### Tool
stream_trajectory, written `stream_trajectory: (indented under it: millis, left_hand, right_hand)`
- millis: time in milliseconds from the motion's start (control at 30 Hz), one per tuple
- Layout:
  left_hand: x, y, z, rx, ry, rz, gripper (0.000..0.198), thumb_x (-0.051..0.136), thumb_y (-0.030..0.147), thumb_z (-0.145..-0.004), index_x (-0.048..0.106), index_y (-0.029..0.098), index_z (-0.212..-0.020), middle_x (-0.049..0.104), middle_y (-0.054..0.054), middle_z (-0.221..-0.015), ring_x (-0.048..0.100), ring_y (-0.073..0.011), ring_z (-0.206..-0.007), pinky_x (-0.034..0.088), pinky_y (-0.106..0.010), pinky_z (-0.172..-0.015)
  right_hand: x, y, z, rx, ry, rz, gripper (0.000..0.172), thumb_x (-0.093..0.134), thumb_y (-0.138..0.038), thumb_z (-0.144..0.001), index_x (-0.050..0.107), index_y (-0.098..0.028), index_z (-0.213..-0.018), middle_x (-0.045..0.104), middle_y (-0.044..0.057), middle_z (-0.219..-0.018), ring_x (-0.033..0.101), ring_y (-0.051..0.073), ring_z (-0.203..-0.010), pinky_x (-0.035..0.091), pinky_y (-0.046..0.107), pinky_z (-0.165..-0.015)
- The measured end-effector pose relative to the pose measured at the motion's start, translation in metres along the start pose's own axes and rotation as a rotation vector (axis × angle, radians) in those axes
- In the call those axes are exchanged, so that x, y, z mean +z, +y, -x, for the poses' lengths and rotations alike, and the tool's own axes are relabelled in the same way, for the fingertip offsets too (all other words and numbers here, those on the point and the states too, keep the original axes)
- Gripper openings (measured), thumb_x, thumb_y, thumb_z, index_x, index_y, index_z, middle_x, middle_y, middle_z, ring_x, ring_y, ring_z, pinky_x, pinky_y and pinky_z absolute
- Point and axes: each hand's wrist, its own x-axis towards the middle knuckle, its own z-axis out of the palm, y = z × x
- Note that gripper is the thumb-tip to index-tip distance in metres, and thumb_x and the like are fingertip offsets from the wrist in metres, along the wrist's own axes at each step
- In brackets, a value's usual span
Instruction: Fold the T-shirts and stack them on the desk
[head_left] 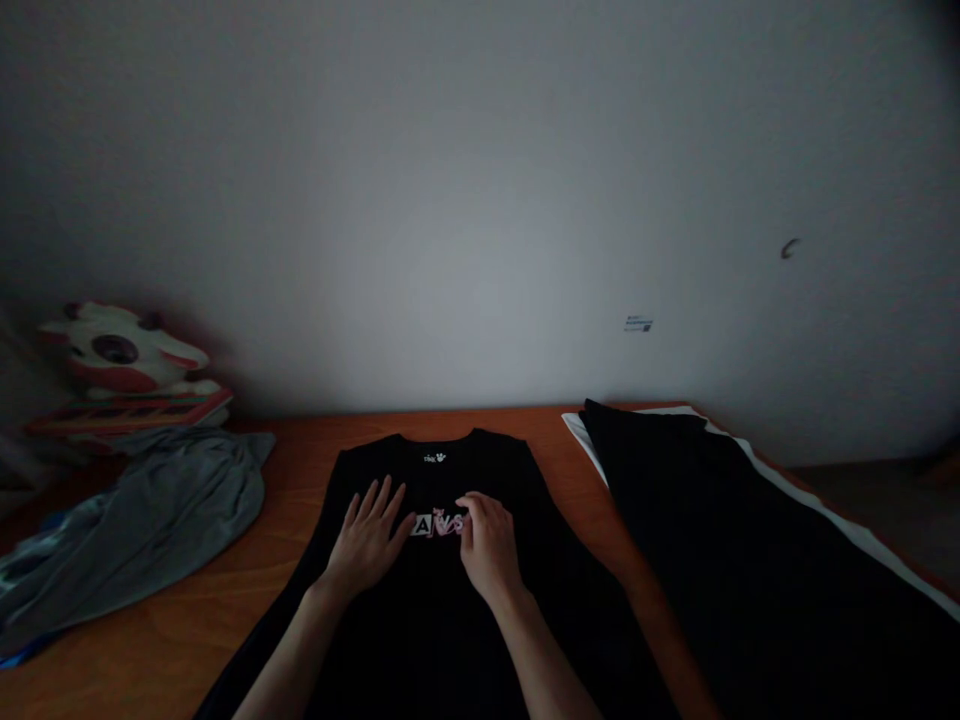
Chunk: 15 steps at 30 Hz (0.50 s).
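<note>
A black shirt (435, 640) with a white and pink print on its chest lies spread out, its neckline towards the wall. My left hand (369, 535) rests flat on the chest, left of the print, fingers spread and holding nothing. On the print's right end is my right hand (489, 540), its fingers bent loosely and somewhat apart, with nothing visible in them. Both hands partly cover the lettering.
The shirt is on an orange-brown wooden table (300, 470). Grey cloth (187, 510) lies crumpled at the left, before a toy cow keyboard (135, 370). Black garments (735, 540) over white cloth (862, 545) lie at the right. Behind stands a pale wall (480, 220).
</note>
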Motion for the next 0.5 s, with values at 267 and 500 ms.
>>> stream_trajectory:
  millis: [267, 500]
  left_hand:
    - [-0.009, -0.002, -0.005, 0.032, -0.07, 0.086, 0.055, 0.035, 0.053, -0.1, 0.039, 0.034, -0.151, 0.031, -0.005, -0.163, 0.024, -0.0307, -0.152, 0.022, -0.058, -0.121]
    - [-0.008, -0.003, -0.004, 0.025, -0.039, 0.148, 0.055, 0.036, 0.056, -0.099, 0.046, 0.033, -0.148, 0.036, -0.006, -0.161, 0.027, -0.0316, -0.151, 0.023, -0.059, -0.12]
  right_hand:
    - [-0.021, 0.006, -0.022, -0.012, -0.247, 0.072, 0.049, 0.047, 0.005, -0.08, 0.067, -0.025, -0.112, 0.07, 0.003, -0.122, 0.061, 0.021, -0.113, 0.046, 0.036, -0.095]
    - [-0.047, 0.021, -0.076, -0.179, -0.488, 0.132, 0.021, 0.069, -0.01, -0.079, 0.076, -0.025, -0.093, 0.073, 0.001, -0.089, 0.068, 0.018, -0.083, 0.049, 0.027, -0.075]
